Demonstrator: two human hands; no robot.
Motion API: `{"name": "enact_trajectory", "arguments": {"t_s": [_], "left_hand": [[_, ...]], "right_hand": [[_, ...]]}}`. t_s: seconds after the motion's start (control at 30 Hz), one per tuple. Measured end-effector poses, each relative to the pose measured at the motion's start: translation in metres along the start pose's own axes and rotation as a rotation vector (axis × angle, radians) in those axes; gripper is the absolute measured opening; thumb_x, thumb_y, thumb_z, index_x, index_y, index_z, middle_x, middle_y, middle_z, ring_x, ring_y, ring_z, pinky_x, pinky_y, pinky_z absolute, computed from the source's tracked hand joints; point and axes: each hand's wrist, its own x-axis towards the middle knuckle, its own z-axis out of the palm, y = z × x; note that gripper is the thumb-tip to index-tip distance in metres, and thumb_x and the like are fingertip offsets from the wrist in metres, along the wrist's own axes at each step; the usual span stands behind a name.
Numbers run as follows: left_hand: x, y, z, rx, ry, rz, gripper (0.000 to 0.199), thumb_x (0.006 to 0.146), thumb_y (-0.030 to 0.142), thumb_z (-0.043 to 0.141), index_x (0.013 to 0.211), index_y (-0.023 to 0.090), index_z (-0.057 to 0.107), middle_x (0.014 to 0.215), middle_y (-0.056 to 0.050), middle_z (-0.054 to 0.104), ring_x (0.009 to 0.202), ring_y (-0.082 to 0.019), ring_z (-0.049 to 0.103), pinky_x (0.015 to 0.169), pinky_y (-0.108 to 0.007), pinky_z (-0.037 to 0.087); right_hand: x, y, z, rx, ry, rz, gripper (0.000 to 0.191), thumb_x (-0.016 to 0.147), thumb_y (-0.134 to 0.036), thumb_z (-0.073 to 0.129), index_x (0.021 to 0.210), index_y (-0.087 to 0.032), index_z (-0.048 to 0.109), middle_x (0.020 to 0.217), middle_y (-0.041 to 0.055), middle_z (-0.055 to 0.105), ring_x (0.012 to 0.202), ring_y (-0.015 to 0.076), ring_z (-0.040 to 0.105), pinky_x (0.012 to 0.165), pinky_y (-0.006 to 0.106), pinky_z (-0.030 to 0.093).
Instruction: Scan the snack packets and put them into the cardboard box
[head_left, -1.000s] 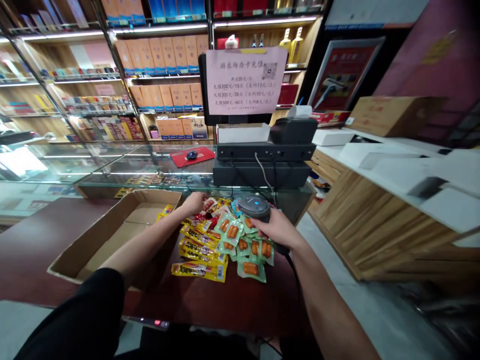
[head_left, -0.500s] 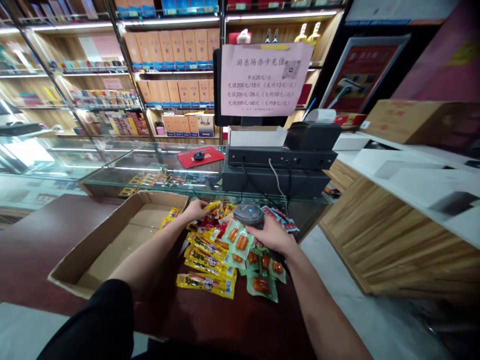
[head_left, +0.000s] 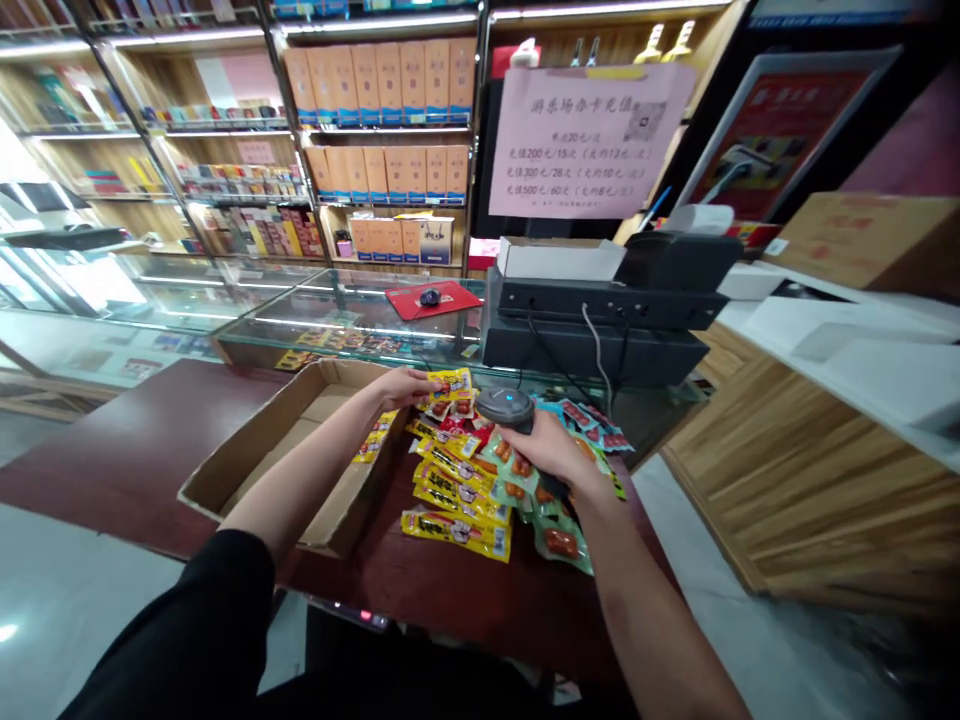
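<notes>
Between the thumb and fingers of my left hand (head_left: 403, 388) is a small yellow snack packet (head_left: 452, 383), lifted above the pile. My right hand (head_left: 551, 443) is wrapped round the handle of a dark barcode scanner (head_left: 506, 408), whose head shows a blue light and points left toward the packet. Under the scanner lie green-edged packs of small sausages (head_left: 561, 543). Long yellow sausage packets (head_left: 457, 530) lie in a row on the dark red table, left of those packs. Red packets (head_left: 457, 425) sit behind them, partly covered.
An open cardboard box (head_left: 277, 440) stands to the left, with some yellow packets inside its right wall. Blue and red packets (head_left: 600, 425) lie at the back right. Behind are a glass counter (head_left: 337, 300), a black cash drawer (head_left: 592, 345) and a pink paper sign (head_left: 585, 140).
My left hand has lifted the yellow packet from the pile, and it now sits nearer the scanner's front. The whole view has shifted, placing the table contents farther right.
</notes>
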Motion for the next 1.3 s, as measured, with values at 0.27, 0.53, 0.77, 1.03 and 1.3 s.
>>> {"name": "enact_trajectory", "arguments": {"t_s": [0.27,0.53,0.77,1.03,1.3], "left_hand": [[-0.036,-0.019,-0.037,-0.044,0.140,0.011,0.039,0.039,0.021,0.092,0.062,0.010,0.062,0.071,-0.002,0.066,0.064,-0.007,0.059,0.061,-0.018,0.048],[-0.036,-0.020,-0.037,0.043,0.149,0.003,0.044,0.034,0.030,0.092,0.064,0.010,0.067,0.071,-0.002,0.067,0.067,-0.008,0.059,0.066,-0.021,0.047],[-0.036,-0.024,-0.035,0.101,0.156,0.031,0.042,0.035,0.034,0.091,0.059,0.011,0.065,0.067,-0.001,0.065,0.062,-0.007,0.056,0.064,-0.022,0.045],[-0.037,-0.021,-0.036,0.164,0.107,0.022,0.042,0.040,0.036,0.089,0.066,0.011,0.070,0.069,-0.003,0.067,0.062,-0.007,0.055,0.059,-0.020,0.042],[-0.034,-0.023,-0.036,0.103,0.115,0.002,0.042,0.037,0.033,0.090,0.065,0.010,0.069,0.073,-0.003,0.068,0.065,-0.008,0.058,0.062,-0.020,0.045]], "right_hand": [[0.007,-0.021,0.025,-0.030,-0.086,-0.067,0.025,0.079,-0.037,0.059,0.087,-0.017,0.070,0.053,0.0017,0.065,0.055,0.0193,0.063,0.059,0.030,0.052],[0.000,-0.017,0.038,-0.040,-0.008,-0.120,0.023,0.077,-0.033,0.061,0.091,-0.017,0.071,0.076,0.0061,0.073,0.080,0.0240,0.068,0.070,0.031,0.052],[-0.004,-0.011,0.050,-0.025,-0.028,-0.085,0.031,0.077,-0.030,0.061,0.104,-0.017,0.070,0.094,0.0079,0.074,0.089,0.0253,0.069,0.081,0.034,0.052],[-0.003,-0.004,0.049,-0.008,-0.013,-0.097,0.035,0.078,-0.032,0.063,0.110,-0.019,0.069,0.105,0.0086,0.073,0.099,0.0271,0.067,0.088,0.037,0.051],[-0.003,0.001,0.051,0.004,-0.011,-0.113,0.037,0.078,-0.031,0.063,0.113,-0.019,0.068,0.108,0.0088,0.072,0.101,0.0264,0.066,0.089,0.037,0.050]]}}
